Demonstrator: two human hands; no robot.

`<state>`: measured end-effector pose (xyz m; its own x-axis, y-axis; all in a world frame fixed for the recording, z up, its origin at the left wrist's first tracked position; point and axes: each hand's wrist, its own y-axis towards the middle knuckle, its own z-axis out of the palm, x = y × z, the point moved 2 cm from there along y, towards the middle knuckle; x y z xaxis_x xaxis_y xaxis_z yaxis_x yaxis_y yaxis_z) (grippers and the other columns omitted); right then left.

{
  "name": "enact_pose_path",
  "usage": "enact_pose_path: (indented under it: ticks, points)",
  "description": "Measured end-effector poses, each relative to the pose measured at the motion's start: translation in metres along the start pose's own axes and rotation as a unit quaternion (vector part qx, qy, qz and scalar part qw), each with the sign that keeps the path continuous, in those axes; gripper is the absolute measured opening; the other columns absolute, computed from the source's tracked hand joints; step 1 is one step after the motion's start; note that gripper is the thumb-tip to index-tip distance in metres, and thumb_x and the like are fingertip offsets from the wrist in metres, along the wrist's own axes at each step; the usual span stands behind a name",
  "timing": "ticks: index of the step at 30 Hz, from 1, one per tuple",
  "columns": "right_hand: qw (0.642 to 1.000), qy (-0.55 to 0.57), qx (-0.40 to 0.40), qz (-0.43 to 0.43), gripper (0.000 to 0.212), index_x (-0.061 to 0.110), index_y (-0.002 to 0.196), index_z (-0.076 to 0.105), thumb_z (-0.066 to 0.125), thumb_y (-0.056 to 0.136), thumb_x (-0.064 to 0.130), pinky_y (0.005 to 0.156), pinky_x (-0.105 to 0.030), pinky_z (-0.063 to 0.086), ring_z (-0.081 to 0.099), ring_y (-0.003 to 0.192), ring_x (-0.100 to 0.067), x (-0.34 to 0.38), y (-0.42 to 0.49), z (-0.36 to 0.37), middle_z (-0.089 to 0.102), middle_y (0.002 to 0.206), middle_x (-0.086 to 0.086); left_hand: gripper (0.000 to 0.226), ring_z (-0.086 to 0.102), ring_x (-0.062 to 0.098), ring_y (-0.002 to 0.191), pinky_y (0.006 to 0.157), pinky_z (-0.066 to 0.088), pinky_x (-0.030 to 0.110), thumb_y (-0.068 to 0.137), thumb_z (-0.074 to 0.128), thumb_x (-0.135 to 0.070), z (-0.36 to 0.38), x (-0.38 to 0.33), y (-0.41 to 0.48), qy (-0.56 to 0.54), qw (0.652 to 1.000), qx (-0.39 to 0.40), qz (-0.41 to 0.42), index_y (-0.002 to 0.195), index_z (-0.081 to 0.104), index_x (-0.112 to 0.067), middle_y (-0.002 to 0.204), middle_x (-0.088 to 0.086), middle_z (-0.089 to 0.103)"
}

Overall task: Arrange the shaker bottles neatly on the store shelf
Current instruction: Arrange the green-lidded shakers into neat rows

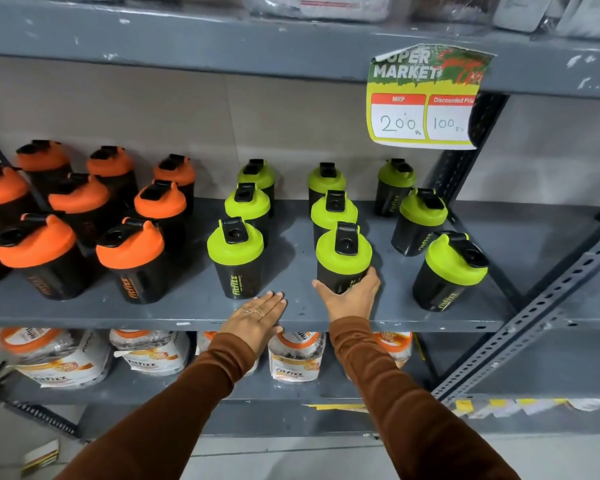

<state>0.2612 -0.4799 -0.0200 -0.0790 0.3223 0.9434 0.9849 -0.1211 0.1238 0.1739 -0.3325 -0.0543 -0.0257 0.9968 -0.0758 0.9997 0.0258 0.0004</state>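
Black shaker bottles stand on a grey metal shelf (194,306). Several with orange lids (129,251) fill the left side in rows. Several with green lids stand in three columns on the right. My right hand (352,296) wraps around the base of the front green-lidded bottle of the middle column (343,252), which stands upright on the shelf. My left hand (260,315) lies flat on the shelf's front edge, fingers together, just in front of the front bottle of the left green column (235,252), not touching it.
A torn price sign (426,98) hangs from the shelf above. Clear packaged jars (297,355) sit on the shelf below. A perforated metal upright (534,313) slants down at the right. The right green column (449,268) stands close to it.
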Motion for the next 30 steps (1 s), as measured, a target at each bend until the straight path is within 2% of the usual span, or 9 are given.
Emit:
enact_pose_path:
  ticks: [5,7,9,11,13,17,21,26,30]
  points:
    - [0.999,-0.022,-0.008,-0.023,0.108,-0.011,0.131,0.03,0.093,0.048,0.017,0.109,-0.032,0.025,0.033,0.128,-0.037,-0.004,-0.002,0.001,0.039,0.13,-0.027,0.059,0.018,0.019,0.142,0.117,0.013,0.031,0.094,0.021,-0.048,0.0,0.001,-0.006,-0.063,0.998,-0.019,0.0,0.143,0.023,-0.015,0.154,0.005,0.019]
    - [1.0,-0.013,0.015,-0.024,0.111,-0.006,0.135,0.026,0.092,0.049,0.017,0.109,-0.03,0.026,0.031,0.13,-0.033,-0.006,-0.002,-0.002,0.035,0.135,-0.024,0.075,0.046,0.032,0.126,0.106,0.035,0.041,0.086,0.015,-0.062,-0.002,0.001,-0.018,-0.137,0.986,-0.09,-0.026,0.13,0.046,-0.01,0.138,0.015,0.048]
    - [0.999,0.009,0.04,-0.029,0.114,0.001,0.138,0.022,0.092,0.049,0.015,0.11,-0.032,0.029,0.031,0.131,-0.029,-0.009,0.0,-0.006,0.031,0.139,-0.02,0.065,0.059,0.041,0.101,0.089,0.048,0.045,0.083,0.037,-0.057,-0.001,0.01,-0.028,-0.193,0.954,-0.202,-0.107,0.109,0.059,-0.002,0.112,0.024,0.061]
    - [0.997,0.025,0.071,-0.031,0.117,0.003,0.141,0.019,0.092,0.05,0.014,0.113,-0.037,0.032,0.034,0.132,-0.028,-0.012,0.003,-0.009,0.031,0.143,-0.017,0.059,0.052,0.044,0.102,0.092,0.045,0.046,0.073,0.064,-0.045,-0.003,0.019,-0.03,-0.25,0.905,-0.271,-0.213,0.106,0.055,0.004,0.111,0.028,0.054]
    - [0.994,0.01,0.105,-0.02,0.119,0.005,0.143,0.015,0.091,0.052,0.013,0.113,-0.04,0.033,0.036,0.133,-0.028,-0.012,0.007,-0.011,0.033,0.145,-0.016,0.08,0.038,0.042,0.12,0.105,0.034,0.046,0.063,0.082,-0.03,-0.009,0.027,-0.026,-0.324,0.853,-0.296,-0.284,0.121,0.042,0.006,0.127,0.03,0.04]
    - [0.991,-0.031,0.132,-0.002,0.104,0.008,0.138,0.027,0.09,0.056,0.014,0.108,-0.038,0.039,0.048,0.125,-0.03,-0.011,0.011,-0.013,0.048,0.138,-0.014,0.113,0.028,0.031,0.135,0.114,0.022,0.035,0.054,0.087,-0.021,-0.022,0.034,-0.012,-0.433,0.798,-0.278,-0.313,0.14,0.017,-0.001,0.146,0.021,0.026]
    - [0.989,-0.049,0.14,0.011,0.099,0.009,0.137,0.031,0.089,0.057,0.016,0.105,-0.038,0.041,0.05,0.123,-0.03,-0.01,0.01,-0.015,0.051,0.135,-0.013,0.113,0.036,0.031,0.132,0.113,0.028,0.039,0.052,0.088,-0.02,-0.028,0.036,-0.003,-0.463,0.793,-0.241,-0.313,0.14,0.018,-0.006,0.145,0.016,0.035]
    - [0.986,-0.062,0.155,0.022,0.092,0.009,0.132,0.036,0.088,0.057,0.012,0.104,-0.039,0.044,0.055,0.117,-0.029,-0.014,0.009,-0.021,0.058,0.128,-0.013,0.092,0.049,0.037,0.119,0.102,0.04,0.043,0.057,0.085,-0.028,-0.037,0.043,0.006,-0.428,0.817,-0.202,-0.33,0.131,0.035,-0.008,0.13,0.019,0.052]
    - [0.983,-0.071,0.163,0.044,0.082,0.016,0.115,0.045,0.089,0.048,0.032,0.099,-0.049,0.049,0.058,0.112,-0.032,-0.028,0.014,-0.019,0.063,0.12,-0.014,0.08,0.054,0.036,0.113,0.097,0.043,0.04,0.06,0.084,-0.031,-0.039,0.043,0.004,-0.413,0.825,-0.196,-0.332,0.124,0.043,-0.007,0.124,0.018,0.058]
